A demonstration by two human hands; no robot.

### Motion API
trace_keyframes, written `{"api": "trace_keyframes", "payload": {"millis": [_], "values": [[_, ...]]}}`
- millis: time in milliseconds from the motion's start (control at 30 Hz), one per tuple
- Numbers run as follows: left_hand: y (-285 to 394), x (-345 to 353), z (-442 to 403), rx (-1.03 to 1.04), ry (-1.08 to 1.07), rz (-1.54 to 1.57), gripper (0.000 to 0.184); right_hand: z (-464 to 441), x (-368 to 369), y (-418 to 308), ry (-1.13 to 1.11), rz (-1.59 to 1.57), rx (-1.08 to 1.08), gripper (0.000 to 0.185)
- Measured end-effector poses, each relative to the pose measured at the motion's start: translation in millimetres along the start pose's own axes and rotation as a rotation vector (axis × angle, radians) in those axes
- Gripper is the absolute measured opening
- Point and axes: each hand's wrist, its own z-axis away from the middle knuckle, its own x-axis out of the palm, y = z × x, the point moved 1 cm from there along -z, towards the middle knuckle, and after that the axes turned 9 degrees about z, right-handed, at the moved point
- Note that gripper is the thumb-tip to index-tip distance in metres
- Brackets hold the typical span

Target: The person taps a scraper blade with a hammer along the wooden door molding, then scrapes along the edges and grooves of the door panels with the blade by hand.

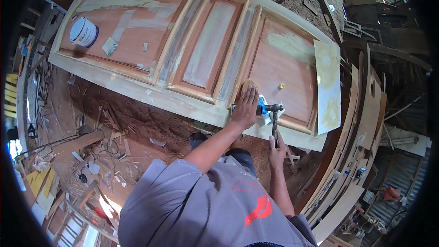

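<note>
My right hand (276, 154) is wrapped round the dark handle of a hammer (275, 121). Its metal head lies crosswise just right of my left hand (247, 106). That hand presses down on the moulding at the near edge of a panelled wooden door (201, 103), fingers together and stretched forward. A tan pad (250, 83), perhaps sandpaper, shows past its fingertips. A blue-and-white item (262, 102) sits between my left hand and the hammer head, partly covered, its kind unclear. A small yellow-ringed cap or roll (281, 86) rests on the right panel.
A white paint tub (83, 32) stands on the door's left panel near a folded scrap (109, 46). A stained pale sheet (327, 87) lies over the right end. Boards (350, 155) lean along the right. Wood offcuts and cables (109, 146) litter the dirt floor.
</note>
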Motion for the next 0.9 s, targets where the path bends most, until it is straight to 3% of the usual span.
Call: {"api": "trace_keyframes", "payload": {"millis": [433,900], "values": [[-3.2,-7.1,0.7,0.028,0.012,0.036,0.08,11.8,7.9,-9.2,0.062,0.033,-0.064,0.054],[-5.1,-15.7,3.7,0.048,0.016,0.164,0.09,29.0,10.9,-19.0,0.105,-0.002,-0.092,0.055]]}}
